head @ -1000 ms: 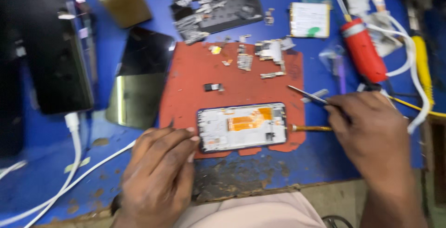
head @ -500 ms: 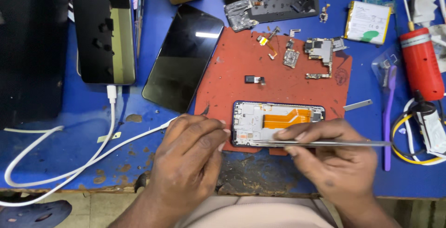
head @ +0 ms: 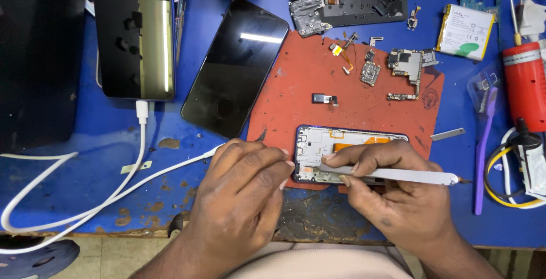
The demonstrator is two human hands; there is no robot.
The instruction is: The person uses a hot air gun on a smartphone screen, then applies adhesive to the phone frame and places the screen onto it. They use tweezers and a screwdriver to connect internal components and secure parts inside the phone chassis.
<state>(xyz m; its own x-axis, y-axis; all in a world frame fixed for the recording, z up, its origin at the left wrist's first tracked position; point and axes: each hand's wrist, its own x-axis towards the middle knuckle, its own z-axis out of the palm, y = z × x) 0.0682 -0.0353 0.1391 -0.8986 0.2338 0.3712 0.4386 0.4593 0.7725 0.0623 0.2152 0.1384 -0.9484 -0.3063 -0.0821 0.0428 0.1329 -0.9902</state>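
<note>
Left hand [head: 242, 196] curled; right hand [head: 398, 191] pinching (fingers closed).

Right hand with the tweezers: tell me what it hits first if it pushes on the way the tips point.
The right hand aims its tweezers leftward; they would probably meet the left hand's fingertips on the phone frame.

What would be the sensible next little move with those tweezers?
Probably easing the tweezers tip down into the opened phone frame: the right hand points them at its lower left corner while the left hand steadies that end.
</note>
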